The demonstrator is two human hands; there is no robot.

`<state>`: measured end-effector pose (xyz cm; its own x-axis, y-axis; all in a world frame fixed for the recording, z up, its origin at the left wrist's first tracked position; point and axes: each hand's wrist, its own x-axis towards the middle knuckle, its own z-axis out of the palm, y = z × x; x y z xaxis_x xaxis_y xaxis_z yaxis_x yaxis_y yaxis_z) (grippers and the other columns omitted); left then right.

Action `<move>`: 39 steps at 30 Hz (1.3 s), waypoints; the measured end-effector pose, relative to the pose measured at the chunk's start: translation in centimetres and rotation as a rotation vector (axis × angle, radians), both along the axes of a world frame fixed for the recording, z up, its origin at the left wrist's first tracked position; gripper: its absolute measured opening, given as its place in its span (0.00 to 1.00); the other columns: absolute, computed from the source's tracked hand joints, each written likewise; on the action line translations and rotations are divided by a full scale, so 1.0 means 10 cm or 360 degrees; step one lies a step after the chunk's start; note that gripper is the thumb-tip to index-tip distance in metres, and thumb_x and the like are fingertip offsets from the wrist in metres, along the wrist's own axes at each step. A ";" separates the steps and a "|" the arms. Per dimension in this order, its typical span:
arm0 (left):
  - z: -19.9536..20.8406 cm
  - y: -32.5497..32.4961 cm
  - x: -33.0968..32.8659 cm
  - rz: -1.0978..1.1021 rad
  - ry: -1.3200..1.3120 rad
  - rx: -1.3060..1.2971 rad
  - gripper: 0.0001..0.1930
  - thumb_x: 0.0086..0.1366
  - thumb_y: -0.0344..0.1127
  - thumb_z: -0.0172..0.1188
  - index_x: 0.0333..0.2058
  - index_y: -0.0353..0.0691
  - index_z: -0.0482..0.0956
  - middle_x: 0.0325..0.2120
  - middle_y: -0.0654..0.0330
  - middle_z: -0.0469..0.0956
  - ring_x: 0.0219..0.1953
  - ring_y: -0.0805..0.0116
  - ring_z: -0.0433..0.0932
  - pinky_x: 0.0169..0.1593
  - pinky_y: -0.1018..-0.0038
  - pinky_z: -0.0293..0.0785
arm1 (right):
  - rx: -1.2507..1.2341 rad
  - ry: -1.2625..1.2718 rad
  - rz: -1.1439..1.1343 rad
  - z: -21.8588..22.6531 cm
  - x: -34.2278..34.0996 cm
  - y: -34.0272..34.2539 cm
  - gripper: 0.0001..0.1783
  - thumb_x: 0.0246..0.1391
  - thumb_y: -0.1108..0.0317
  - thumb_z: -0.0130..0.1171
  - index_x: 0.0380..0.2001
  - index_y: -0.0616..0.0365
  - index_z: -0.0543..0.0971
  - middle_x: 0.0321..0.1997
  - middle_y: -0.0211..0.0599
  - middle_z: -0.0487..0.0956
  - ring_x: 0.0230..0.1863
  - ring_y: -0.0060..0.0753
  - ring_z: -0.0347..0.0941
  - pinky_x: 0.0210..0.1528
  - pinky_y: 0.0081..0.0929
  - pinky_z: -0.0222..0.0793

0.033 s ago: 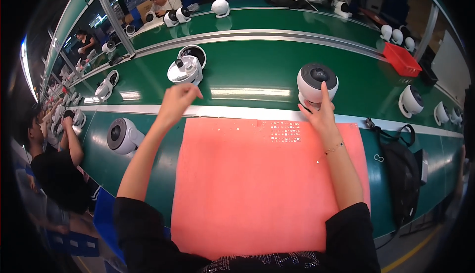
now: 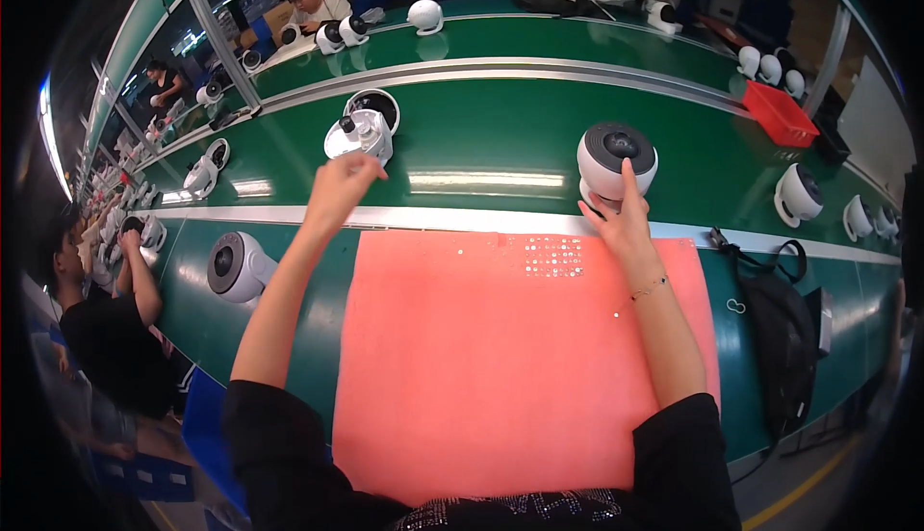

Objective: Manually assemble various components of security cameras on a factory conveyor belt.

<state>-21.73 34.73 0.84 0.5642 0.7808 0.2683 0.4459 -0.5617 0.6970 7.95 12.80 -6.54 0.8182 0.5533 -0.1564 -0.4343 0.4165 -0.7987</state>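
My right hand (image 2: 624,226) grips a round white device with a dark grey face (image 2: 616,160) that stands on the green conveyor. Its index finger stretches up onto the face, and the thumb lies by the base. My left hand (image 2: 345,187) is closed in a pinch at the near edge of an opened white device (image 2: 358,134), whose round shell is tipped back to show the inside. Whatever those fingers may hold is hidden. Below both hands lies a pink mat (image 2: 500,367) with a block of small shiny studs (image 2: 553,257) near its far edge.
Another white device (image 2: 239,266) stands left of my left forearm. A black bag (image 2: 778,338) lies right of the mat. Farther right are more devices (image 2: 798,196) and a red bin (image 2: 780,115). A co-worker (image 2: 115,319) works at the left; others sit beyond the far rail.
My left hand has shifted slightly up and left, against the opened device. My right hand stays on the round device. The whole view has moved a little.
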 end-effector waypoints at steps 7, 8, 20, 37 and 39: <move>-0.67 1.13 0.22 0.0861 -0.0660 -0.0580 0.40 0.49 0.50 0.63 0.55 0.41 0.54 0.42 0.46 0.68 0.33 0.62 0.74 0.33 0.70 0.68 | 0.0048 -0.0070 0.0050 -0.08 0.24 0.00 0.46 0.47 0.42 0.61 0.59 0.56 0.52 0.55 0.50 0.62 0.50 0.48 0.70 0.56 0.42 0.66; -0.71 1.04 0.31 0.0919 -0.0986 -0.0840 0.44 0.48 0.47 0.66 0.56 0.42 0.46 0.42 0.48 0.63 0.26 0.66 0.72 0.21 0.72 0.66 | -0.0008 -0.0091 0.0056 -0.07 0.31 -0.02 0.45 0.47 0.39 0.60 0.58 0.56 0.56 0.53 0.50 0.65 0.49 0.48 0.71 0.56 0.41 0.65; -1.29 1.40 0.66 0.0330 -0.2164 -0.1325 0.19 0.63 0.32 0.55 0.50 0.30 0.64 0.49 0.49 0.68 0.54 0.55 0.68 0.61 0.61 0.63 | -0.0342 -0.0357 -0.0573 0.01 0.56 -0.10 0.45 0.45 0.49 0.66 0.57 0.58 0.55 0.52 0.46 0.61 0.42 0.39 0.65 0.44 0.38 0.69; -0.04 0.31 -0.16 0.0109 -0.0835 -0.1113 0.26 0.57 0.54 0.54 0.37 0.32 0.73 0.23 0.52 0.78 0.20 0.69 0.79 0.25 0.85 0.77 | -0.0684 -0.3253 0.0185 0.38 -1.05 0.17 0.39 0.42 0.74 0.59 0.61 0.37 0.63 0.61 0.31 0.61 0.55 0.50 0.55 0.64 0.69 0.29; 0.09 0.15 -0.24 0.0123 -0.0760 -0.1067 0.25 0.56 0.55 0.53 0.35 0.35 0.75 0.22 0.56 0.79 0.19 0.73 0.78 0.24 0.85 0.76 | -0.0703 -0.3285 0.0200 0.33 -1.09 0.17 0.38 0.42 0.76 0.58 0.60 0.37 0.65 0.61 0.31 0.61 0.56 0.49 0.56 0.63 0.68 0.27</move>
